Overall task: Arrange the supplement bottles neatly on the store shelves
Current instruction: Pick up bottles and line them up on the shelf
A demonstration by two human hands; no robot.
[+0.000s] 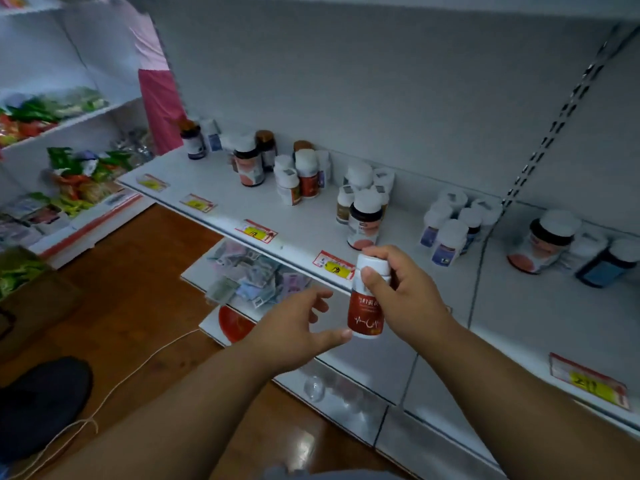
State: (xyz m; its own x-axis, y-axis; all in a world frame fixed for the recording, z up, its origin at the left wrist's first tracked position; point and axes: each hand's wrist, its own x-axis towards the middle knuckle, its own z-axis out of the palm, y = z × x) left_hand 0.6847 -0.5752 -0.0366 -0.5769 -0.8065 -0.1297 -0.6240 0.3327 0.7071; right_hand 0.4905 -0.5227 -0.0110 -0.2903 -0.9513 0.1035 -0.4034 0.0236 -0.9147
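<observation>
Your left hand: nearest you, fingers spread and relaxed, thumb tip touching the base of the bottle, steadying it rather than gripping.
Your right hand: just right of it, fingers and thumb wrapped round the white cap end, carrying the weight.
Held bottle: red label, white cap, upright in front of the shelf edge, near the yellow price tag; the label faces you, likely so you can match it to its group.
Far left: a side rack of coloured packets, not part of your job.
Shelf: white and long, running from far left to near right.
Left cluster: dark and brown-capped bottles, loosely grouped near the back wall.
Middle-left cluster: white-capped bottles, one with a red label like yours; probably where yours belongs.
Middle cluster: white caps packed tight, one large bottle in front.
Right cluster: purple-labelled bottles in rough rows.
Far right: a large bottle lying tilted, one dark blue bottle beside it, both needing to be stood up.
</observation>
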